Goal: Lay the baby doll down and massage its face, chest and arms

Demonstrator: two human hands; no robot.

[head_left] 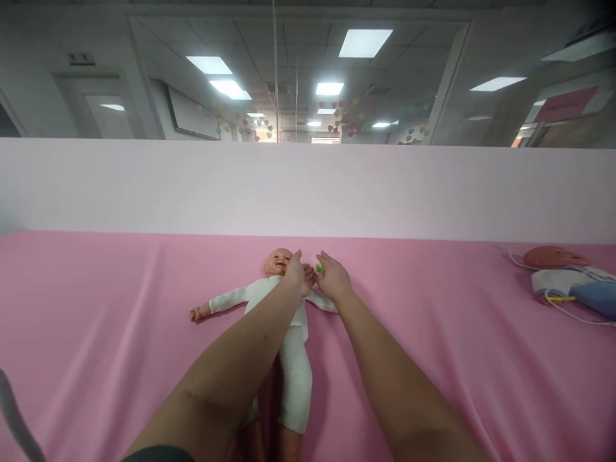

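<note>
A baby doll (278, 263) in a white long-sleeved top and white trousers lies face up on the pink sheet (120, 308), arms spread. Over its shoulder is my left hand (299, 274), thumb up and fingers stretched out, with nothing visible in it. My right hand (333, 277) is just to the right, above the doll's outstretched arm. Between its fingers sits a small bright green object (319, 267), too small and covered to name. The two hands are close together, fingertips nearly meeting. My left forearm hides part of the doll's body and one leg.
At the far right lies a second doll (553, 256) with white and blue cloth, a yellow strip and thin white cords. A white low wall (308, 189) runs behind the sheet, with glass above it. Folds crease the sheet on both sides.
</note>
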